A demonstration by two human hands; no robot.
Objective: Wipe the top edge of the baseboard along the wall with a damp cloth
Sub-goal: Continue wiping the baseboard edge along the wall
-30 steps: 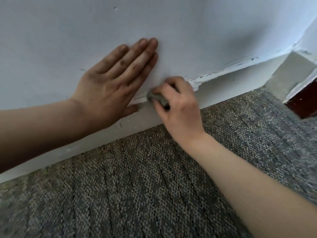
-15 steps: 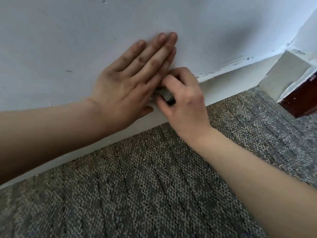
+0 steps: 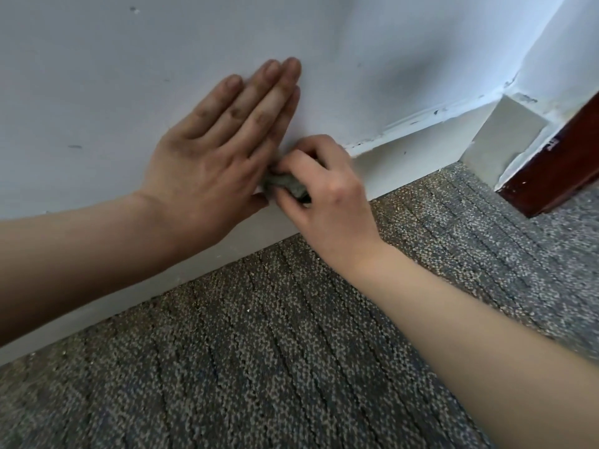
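A white baseboard runs along the foot of the pale wall, rising toward the right. Its top edge shows chipped paint and dark specks right of my hands. My right hand is shut on a small wadded grey cloth and presses it against the baseboard's top edge. My left hand lies flat on the wall just left of it, fingers straight and together, thumb touching the cloth's side. Most of the cloth is hidden under my right fingers.
Grey patterned carpet covers the floor below the baseboard. At the right, the baseboard meets a white corner block beside a dark red-brown door frame.
Both hands sit further right along the baseboard than a second ago, nearer the corner. My left hand has closed up against my right hand and the cloth.
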